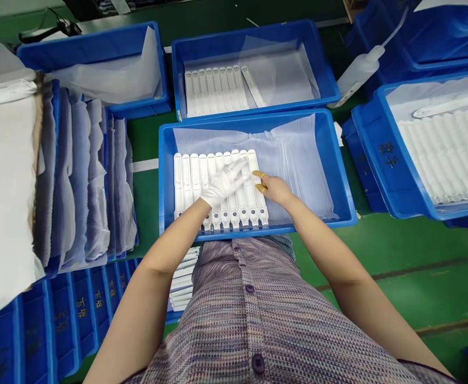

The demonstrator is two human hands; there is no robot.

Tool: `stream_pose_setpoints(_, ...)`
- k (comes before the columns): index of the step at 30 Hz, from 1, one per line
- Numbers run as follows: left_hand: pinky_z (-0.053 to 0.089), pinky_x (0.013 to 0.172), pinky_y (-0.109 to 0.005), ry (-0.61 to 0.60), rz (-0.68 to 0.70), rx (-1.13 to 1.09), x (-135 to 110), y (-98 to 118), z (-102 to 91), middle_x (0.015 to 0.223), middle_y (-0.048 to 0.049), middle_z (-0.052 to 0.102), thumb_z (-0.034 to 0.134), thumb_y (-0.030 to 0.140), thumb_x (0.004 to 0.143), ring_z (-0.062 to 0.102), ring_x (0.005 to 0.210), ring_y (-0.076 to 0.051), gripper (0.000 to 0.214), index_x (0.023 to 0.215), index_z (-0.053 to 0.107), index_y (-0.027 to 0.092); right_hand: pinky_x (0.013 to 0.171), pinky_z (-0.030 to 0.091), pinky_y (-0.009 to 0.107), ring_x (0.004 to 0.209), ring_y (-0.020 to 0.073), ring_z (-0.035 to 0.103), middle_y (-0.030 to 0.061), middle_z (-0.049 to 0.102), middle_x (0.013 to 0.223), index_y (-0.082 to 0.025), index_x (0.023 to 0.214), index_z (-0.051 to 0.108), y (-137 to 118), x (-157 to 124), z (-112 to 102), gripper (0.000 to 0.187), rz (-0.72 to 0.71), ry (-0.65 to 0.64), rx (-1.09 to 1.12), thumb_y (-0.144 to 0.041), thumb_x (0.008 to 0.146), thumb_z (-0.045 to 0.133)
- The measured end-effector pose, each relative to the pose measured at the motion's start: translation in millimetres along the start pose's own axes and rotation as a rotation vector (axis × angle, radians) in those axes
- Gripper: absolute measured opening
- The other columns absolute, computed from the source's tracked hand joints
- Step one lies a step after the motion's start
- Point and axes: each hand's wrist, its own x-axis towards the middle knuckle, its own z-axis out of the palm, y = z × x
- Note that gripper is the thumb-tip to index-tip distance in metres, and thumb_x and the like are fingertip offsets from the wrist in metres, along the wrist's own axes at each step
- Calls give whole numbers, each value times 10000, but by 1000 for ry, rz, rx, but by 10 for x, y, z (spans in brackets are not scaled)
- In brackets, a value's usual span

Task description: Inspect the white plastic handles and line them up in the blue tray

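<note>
A row of long white plastic pieces, each narrow with a rounded far end and many with a dark round spot near the bottom, lies side by side in the blue bin before me. My left hand, in a white glove, rests over the right half of the row with its fingers stretched out, covering parts of several pieces. Yellow finger covers sit on the thumb and a finger of my right hand. Those two fingertips are apart, at the right edge of the rightmost white piece. Translucent sheet lines the bin.
Behind stands another blue bin with similar pieces, one slanted. A squeeze bottle leans at its right. Further right, a blue bin holds densely packed white pieces. Stacked liner sheets and white paper stand left.
</note>
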Motion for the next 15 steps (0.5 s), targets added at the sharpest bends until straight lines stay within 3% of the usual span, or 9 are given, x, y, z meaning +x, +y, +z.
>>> stream_pose_setpoints(3, 275, 1261, -410, 97, -64, 45, 171, -219, -123, 1607, -97, 456, 331, 447, 1074, 385, 1507, -213, 551, 1545, 433, 180, 774, 473, 320, 944, 261, 706, 57, 774, 987, -208, 1587, 390, 11, -12, 2, 587, -15, 6, -8, -309, 1016, 479)
stream_pose_setpoints(6, 192, 1285, -476, 20, -110, 133, 302, -349, -117, 1622, -129, 424, 394, 437, 1053, 348, 1528, -261, 586, 1557, 419, 138, 773, 464, 310, 943, 250, 705, 50, 774, 985, -203, 1595, 376, 10, -46, -16, 597, -30, 3, -17, -304, 1016, 481)
stream_pose_setpoints(11, 143, 1291, -513, -27, -74, 173, 236, -302, -14, 1623, -158, 414, 482, 487, 1008, 324, 1536, -301, 672, 1564, 407, 118, 714, 442, 297, 922, 247, 708, 47, 775, 967, -208, 1599, 363, -7, -98, -44, 625, -39, -37, -40, -289, 997, 510)
stream_pose_setpoints(15, 218, 1277, -464, -54, -54, 130, 165, -343, -181, 1565, -105, 505, 476, 382, 1009, 399, 1492, -266, 528, 1495, 509, 178, 685, 425, 305, 876, 264, 708, 74, 765, 923, -156, 1603, 341, -17, -74, -43, 642, -39, -71, -68, -297, 1000, 509)
